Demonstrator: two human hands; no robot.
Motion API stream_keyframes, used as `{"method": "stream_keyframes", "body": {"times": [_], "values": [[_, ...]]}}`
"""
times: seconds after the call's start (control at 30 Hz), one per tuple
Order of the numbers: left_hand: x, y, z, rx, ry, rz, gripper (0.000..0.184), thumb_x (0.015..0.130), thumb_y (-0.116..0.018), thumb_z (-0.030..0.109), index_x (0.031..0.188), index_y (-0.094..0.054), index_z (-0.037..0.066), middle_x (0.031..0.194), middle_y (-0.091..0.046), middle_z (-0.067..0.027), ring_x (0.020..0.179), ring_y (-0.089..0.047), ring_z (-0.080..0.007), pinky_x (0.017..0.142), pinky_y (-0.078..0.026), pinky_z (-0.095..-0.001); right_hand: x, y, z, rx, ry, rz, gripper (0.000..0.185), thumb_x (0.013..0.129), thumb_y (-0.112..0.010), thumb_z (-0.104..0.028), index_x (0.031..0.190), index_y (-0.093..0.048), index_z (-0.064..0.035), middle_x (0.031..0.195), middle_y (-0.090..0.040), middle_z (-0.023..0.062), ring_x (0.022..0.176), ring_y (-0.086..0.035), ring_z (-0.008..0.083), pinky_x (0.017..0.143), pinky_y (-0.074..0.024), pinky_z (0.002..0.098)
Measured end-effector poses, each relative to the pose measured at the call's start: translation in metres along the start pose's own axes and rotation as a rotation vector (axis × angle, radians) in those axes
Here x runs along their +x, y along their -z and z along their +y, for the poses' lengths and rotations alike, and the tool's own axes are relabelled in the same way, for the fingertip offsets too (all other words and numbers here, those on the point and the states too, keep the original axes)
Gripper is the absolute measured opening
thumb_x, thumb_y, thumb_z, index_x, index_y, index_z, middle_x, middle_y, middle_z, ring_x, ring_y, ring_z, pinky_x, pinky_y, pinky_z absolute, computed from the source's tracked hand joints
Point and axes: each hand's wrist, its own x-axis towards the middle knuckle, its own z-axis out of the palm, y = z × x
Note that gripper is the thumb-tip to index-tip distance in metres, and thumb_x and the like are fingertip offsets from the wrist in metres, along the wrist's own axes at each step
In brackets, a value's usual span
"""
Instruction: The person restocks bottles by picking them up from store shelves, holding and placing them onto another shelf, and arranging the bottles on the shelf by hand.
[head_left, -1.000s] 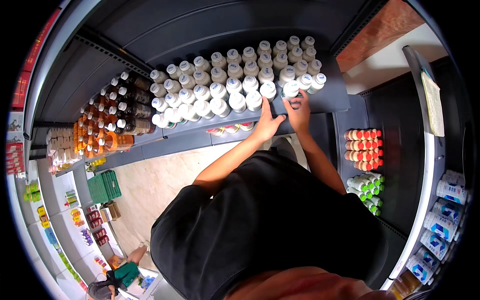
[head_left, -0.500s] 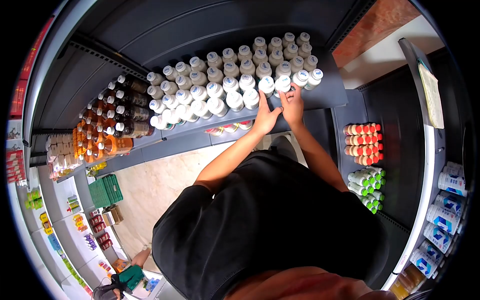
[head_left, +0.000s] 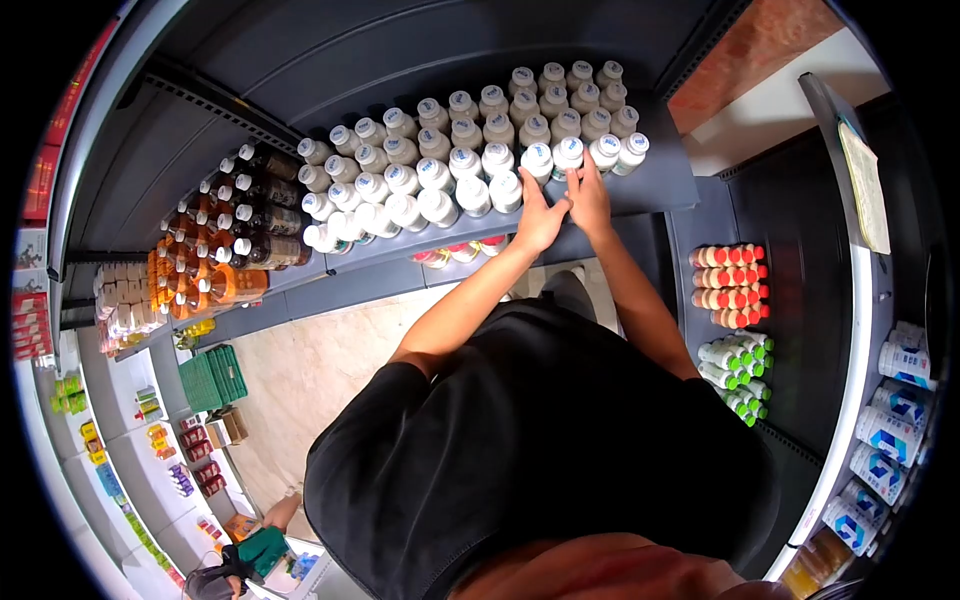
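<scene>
Rows of white-capped bottles stand upright on the dark shelf. My left hand is at the front row, its fingers apart and its fingertips against the lower side of a white bottle. Just right of it, my right hand reaches up beside another white bottle, its fingers spread around the front and right side of that bottle. The two thumbs nearly meet below these bottles. Further right in the same row is one more white bottle.
Dark bottles and orange bottles stand left on the shelf. Red-capped bottles and green-capped bottles are at the right. Green crates lie on the floor; a person in green is at the lower left.
Both hands have moved up and slightly left. The bottle at my right hand has shifted back, into line with its neighbours in the row.
</scene>
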Motion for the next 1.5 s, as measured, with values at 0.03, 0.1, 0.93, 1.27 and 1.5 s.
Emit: {"method": "stream_keyframes", "body": {"times": [0.03, 0.1, 0.93, 1.27, 1.5], "values": [[0.0, -0.001, -0.001, 0.007, 0.014, 0.004, 0.116, 0.081, -0.068, 0.03, 0.148, 0.018, -0.01, 0.158, -0.003, -0.0338, 0.15, -0.003, -0.0382, 0.12, -0.011, -0.0361, -0.001, 0.0, 0.0, -0.05, -0.01, 0.008, 0.056, 0.098, -0.054, -0.028, 0.148, -0.036, -0.0106, 0.118, -0.062, 0.0172, 0.101, -0.063, 0.0363, 0.084, -0.0495, 0.0445], [0.001, -0.002, 0.005, 0.02, 0.039, 0.014, 0.117, 0.081, -0.068, 0.029, 0.148, 0.019, -0.01, 0.158, -0.003, -0.0339, 0.15, -0.002, -0.0386, 0.12, -0.01, -0.0367, -0.002, -0.002, -0.005, -0.15, -0.029, 0.025, 0.057, 0.098, -0.053, -0.028, 0.149, -0.035, -0.0112, 0.125, -0.061, 0.0185, 0.106, -0.062, 0.0382, 0.086, -0.0493, 0.0463], [-0.067, 0.1, -0.001, 0.181, 0.212, 0.176, 0.038, 0.094, -0.058, 0.021, 0.122, -0.06, -0.005, 0.101, -0.072, -0.0154, 0.097, -0.068, -0.0185, 0.086, -0.05, -0.0312, -0.086, -0.057, -0.037, 0.393, 0.118, -0.385, 0.015, 0.096, -0.063, -0.013, 0.099, -0.066, 0.0018, 0.076, -0.067, 0.0036, 0.063, -0.059, 0.0064, 0.058, -0.0485, 0.0239], [-0.054, 0.074, -0.054, 0.169, 0.085, 0.085, 0.077, 0.089, -0.059, 0.014, 0.152, -0.02, -0.005, 0.128, -0.058, -0.0202, 0.111, -0.061, -0.0269, 0.098, -0.045, -0.0345, -0.057, -0.048, -0.048, 0.148, 0.229, -0.476, 0.024, 0.092, -0.062, -0.022, 0.09, -0.069, 0.0012, 0.072, -0.066, 0.0168, 0.058, -0.062, 0.0211, 0.057, -0.0469, 0.0342], [-0.044, 0.076, -0.048, 0.213, 0.072, 0.083, 0.084, 0.088, -0.063, 0.018, 0.154, -0.015, -0.005, 0.138, -0.05, -0.0215, 0.125, -0.051, -0.0273, 0.108, -0.036, -0.0325, -0.04, -0.051, -0.047, 0.09, 0.279, -0.607, 0.029, 0.093, -0.058, -0.025, 0.085, -0.066, 0.0016, 0.071, -0.065, 0.0184, 0.061, -0.063, 0.03, 0.059, -0.0475, 0.0379]]}}
